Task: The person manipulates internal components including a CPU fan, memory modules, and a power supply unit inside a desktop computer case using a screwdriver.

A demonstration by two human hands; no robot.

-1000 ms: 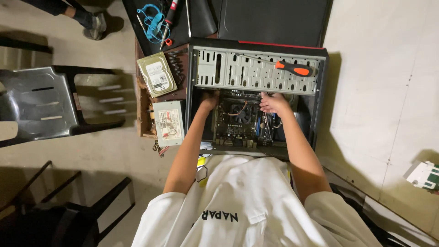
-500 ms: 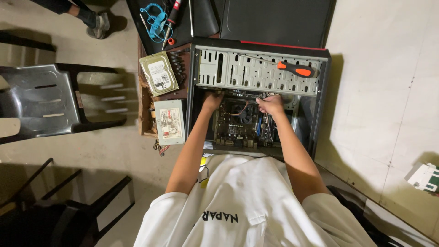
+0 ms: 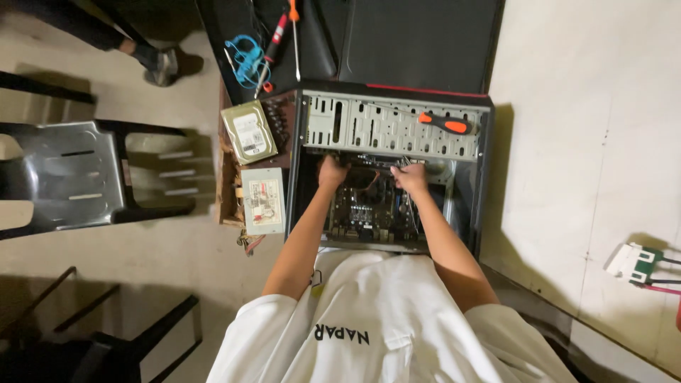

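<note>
- Black steel frames the scene from my head camera: an open computer case (image 3: 489, 177) lies on its side on the floor, its inside facing up at me.
- Both my arms reach down into it. My left hand (image 3: 330, 172) sits at the upper left of the motherboard (image 3: 362, 213), fingers curled around something just under the drive cage (image 3: 376, 128); what it grips is too dark to tell.
- My right hand (image 3: 411, 177) is close beside it, near the upper middle of the board, fingers bent down on a small part among the cables; I cannot tell whether it pinches the part or only presses on it.
- An orange-handled screwdriver (image 3: 445, 123) lies across the grey drive cage, apart from both hands.
- Left of the case, a hard drive (image 3: 248, 132) rests tilted on a brown board, and a power supply unit (image 3: 262, 201) lies just below it, beside the case wall.
- Above the case, on a black side panel (image 3: 418, 42), lie a coiled blue cable (image 3: 245, 60) and a red-handled screwdriver (image 3: 275, 42).
- A dark metal chair (image 3: 64, 177) stands well to the left, and another person's shoe (image 3: 167, 65) shows near the top.
- At the right edge, a green and white connector (image 3: 638, 262) lies on the pale floor.
- My white shirt (image 3: 383, 326) fills the bottom of the view.
</note>
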